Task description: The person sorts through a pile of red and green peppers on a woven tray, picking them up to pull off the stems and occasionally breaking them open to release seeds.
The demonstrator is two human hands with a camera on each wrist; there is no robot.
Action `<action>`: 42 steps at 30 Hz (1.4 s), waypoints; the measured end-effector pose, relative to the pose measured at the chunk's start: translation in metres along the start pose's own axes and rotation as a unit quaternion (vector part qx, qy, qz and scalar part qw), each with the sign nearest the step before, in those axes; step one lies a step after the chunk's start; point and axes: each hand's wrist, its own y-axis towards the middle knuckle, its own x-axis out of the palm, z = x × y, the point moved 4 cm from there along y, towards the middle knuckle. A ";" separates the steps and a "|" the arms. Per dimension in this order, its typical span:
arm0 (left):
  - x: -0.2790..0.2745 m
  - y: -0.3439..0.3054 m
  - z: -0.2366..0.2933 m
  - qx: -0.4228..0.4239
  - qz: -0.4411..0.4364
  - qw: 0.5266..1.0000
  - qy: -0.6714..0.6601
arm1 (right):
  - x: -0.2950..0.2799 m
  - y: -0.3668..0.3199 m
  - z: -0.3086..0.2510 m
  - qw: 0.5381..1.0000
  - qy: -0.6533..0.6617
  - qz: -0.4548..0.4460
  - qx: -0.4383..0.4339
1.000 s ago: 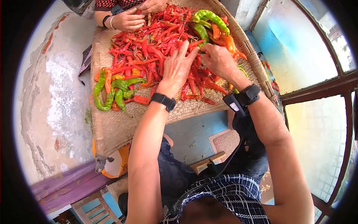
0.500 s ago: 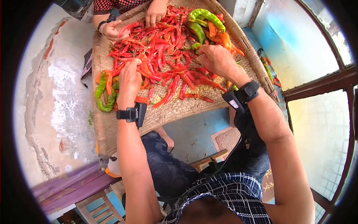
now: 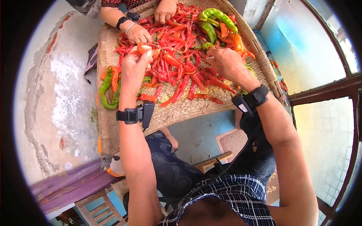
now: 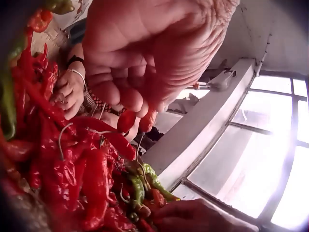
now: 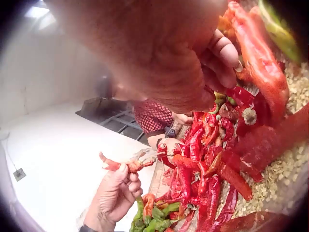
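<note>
Left of centre in the head view, the left grip [image 3: 135, 71] pinches an orange-red pepper [image 5: 135, 165] between thumb and fingers, held up over the left part of a woven tray [image 3: 108, 128]. The right grip [image 3: 228, 62] is right of centre, its fingers bent down among the peppers — whether they grasp one cannot be told, since the hand itself hides the fingertips.

Between the two, a pile of red peppers [image 3: 177, 56] spreads over the tray. Toward the upper right of the frame lie a bright green pepper [image 3: 221, 19] and, just below it, some orange peppers [image 3: 238, 43]; another curved green pepper [image 3: 105, 88] lies at the tray's left side. Pale seeds [image 5: 275, 195] are scattered at the lower right of the right wrist view.

At the top of the head view, a second person's hands [image 3: 138, 34] rest on the peppers, one wearing a dark band and a light bracelet. Window panes [image 3: 301, 49] stand at the right, a patchy wall [image 3: 60, 94] at the left — purple cloth [image 3: 69, 184] lies at lower left.
</note>
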 end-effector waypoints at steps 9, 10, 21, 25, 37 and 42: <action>0.017 0.006 -0.021 0.079 0.173 0.889 0.416 | -0.005 -0.003 -0.004 1.000 0.001 -0.015 0.011; 0.027 0.001 -0.015 0.158 0.160 0.870 0.438 | -0.005 -0.003 -0.005 1.000 0.017 -0.001 -0.005; 0.055 0.004 -0.033 0.257 0.039 0.780 0.569 | 0.018 -0.018 -0.047 0.988 0.005 -0.073 -0.138; 0.017 0.016 -0.025 0.284 0.118 0.786 0.536 | 0.032 -0.021 -0.051 0.983 -0.057 -0.074 -0.157; 0.008 0.004 -0.007 0.175 0.150 0.933 0.275 | 0.049 -0.021 -0.052 0.985 -0.032 -0.100 -0.136; 0.019 -0.003 -0.001 0.205 0.118 0.928 0.289 | 0.025 -0.011 -0.048 0.938 0.308 -0.109 -0.115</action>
